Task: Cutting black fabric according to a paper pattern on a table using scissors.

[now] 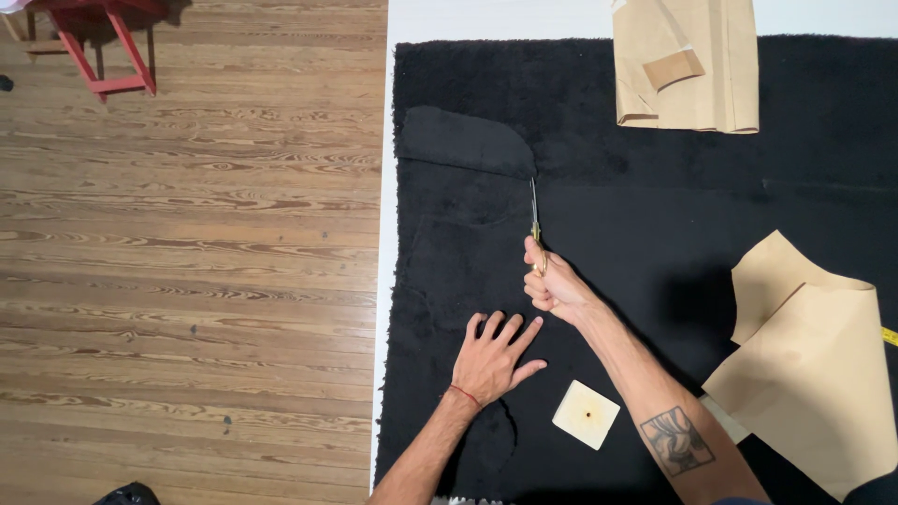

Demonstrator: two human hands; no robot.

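wooden floorboards left, white table point(383, 281) right, draped in fuzzy black fabric point(655, 234). right hand point(554, 283) is fisted around the gold-handled scissors point(535, 217), blades pointing away into the pile. left hand point(493, 359) lies flat, fingers splayed, pinning cloth. thick nap could bunch and pull the cut crooked. stiff tan paper pattern pieces point(814, 374) curl nearby; a pale square block point(586, 414) beside.

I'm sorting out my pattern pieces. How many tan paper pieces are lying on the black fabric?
2: a folded paper piece at the top edge, and a curved paper piece at the right, running out of view. Others may lie outside the picture.
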